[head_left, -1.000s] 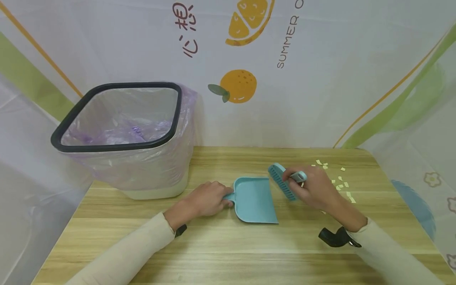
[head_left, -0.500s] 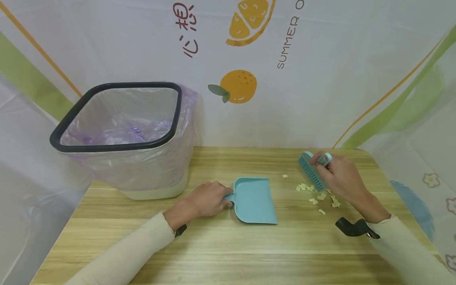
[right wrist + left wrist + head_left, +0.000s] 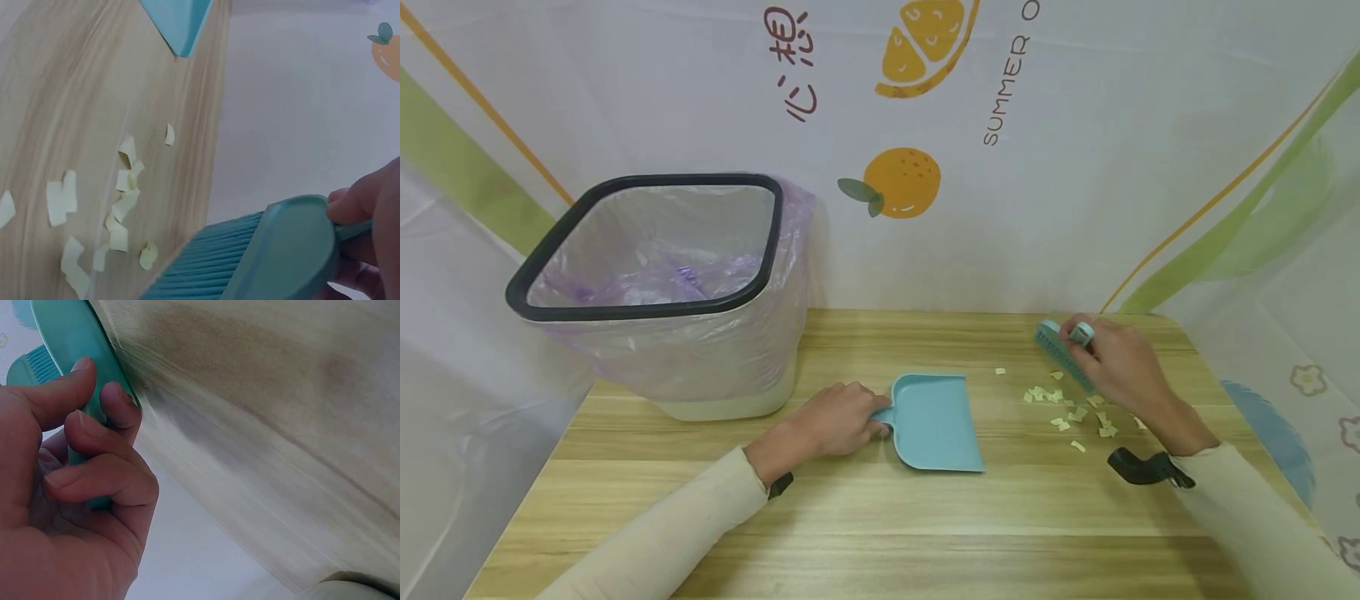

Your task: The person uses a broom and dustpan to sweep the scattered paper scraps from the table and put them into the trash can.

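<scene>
Right hand (image 3: 1118, 365) gripping brush (image 3: 1063, 356), now sitting well right of dustpan (image 3: 936, 423) — second ago, just beside it. Pale scraps (image 3: 1039, 393) lying nearer dustpan now — left hand (image 3: 838, 419) staying curled round dustpan's handle (image 3: 886, 414).

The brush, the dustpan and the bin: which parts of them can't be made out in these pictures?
Handle of the dustpan: head view, mostly covered by the left hand.
Bristle ends of the brush: right wrist view, partly cut off by the bottom edge.
Brush handle: right wrist view, mostly hidden by the right hand.
Floor of the bin: head view, hidden by the crumpled liner.
</scene>
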Demonstrator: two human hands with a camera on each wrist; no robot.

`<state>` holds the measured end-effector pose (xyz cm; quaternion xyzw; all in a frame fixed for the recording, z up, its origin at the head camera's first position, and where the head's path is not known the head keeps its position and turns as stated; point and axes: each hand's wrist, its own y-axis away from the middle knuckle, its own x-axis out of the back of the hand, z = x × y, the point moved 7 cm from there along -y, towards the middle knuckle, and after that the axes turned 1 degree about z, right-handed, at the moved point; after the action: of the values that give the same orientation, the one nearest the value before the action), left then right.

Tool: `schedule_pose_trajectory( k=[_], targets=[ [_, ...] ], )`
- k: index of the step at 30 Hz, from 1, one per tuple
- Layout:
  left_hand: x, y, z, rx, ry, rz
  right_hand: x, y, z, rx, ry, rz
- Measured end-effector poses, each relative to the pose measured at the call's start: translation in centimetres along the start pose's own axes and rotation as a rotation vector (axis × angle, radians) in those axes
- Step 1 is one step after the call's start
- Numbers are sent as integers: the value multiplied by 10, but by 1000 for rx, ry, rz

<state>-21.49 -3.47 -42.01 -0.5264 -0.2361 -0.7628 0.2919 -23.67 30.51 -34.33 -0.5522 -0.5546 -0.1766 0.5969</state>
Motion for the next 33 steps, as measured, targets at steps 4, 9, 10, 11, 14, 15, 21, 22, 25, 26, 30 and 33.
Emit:
schedule_pose_trajectory(
  k=[4,9,10,11,14,15,21,22,25,26,30,33],
  targets=[
    [-1,0,-1,4,1,-4,-8,0,-2,26,10,-32],
    [-1,0,-1,6,1,-7,-15,0,-8,61,-16,-54],
    [-1,0,-1,6,1,-7,-15,0,-9,69,-21,-54],
    [-1,0,-1,6,2,-7,-16,0,-10,77,-28,-53],
    [0,0,0,3,3,-4,-19,0,-14,101,-46,-49],
    [0,0,0,3,3,-4,-20,0,-15,108,-54,-49],
    [0,-1,0,-4,0,0,-24,-1,-24,180,-111,-42],
    [0,-1,1,-4,-1,2,-24,-1,-26,194,-122,-45],
    [1,-1,1,-2,-3,2,-25,-1,-30,236,-146,-69],
    [1,-1,1,-1,-4,2,-25,-1,-32,245,-154,-79],
    [1,-1,0,-2,-4,2,-26,1,-36,266,-201,-133],
    [1,-1,0,-5,-2,2,-24,3,-39,290,-246,-163]
  ],
)
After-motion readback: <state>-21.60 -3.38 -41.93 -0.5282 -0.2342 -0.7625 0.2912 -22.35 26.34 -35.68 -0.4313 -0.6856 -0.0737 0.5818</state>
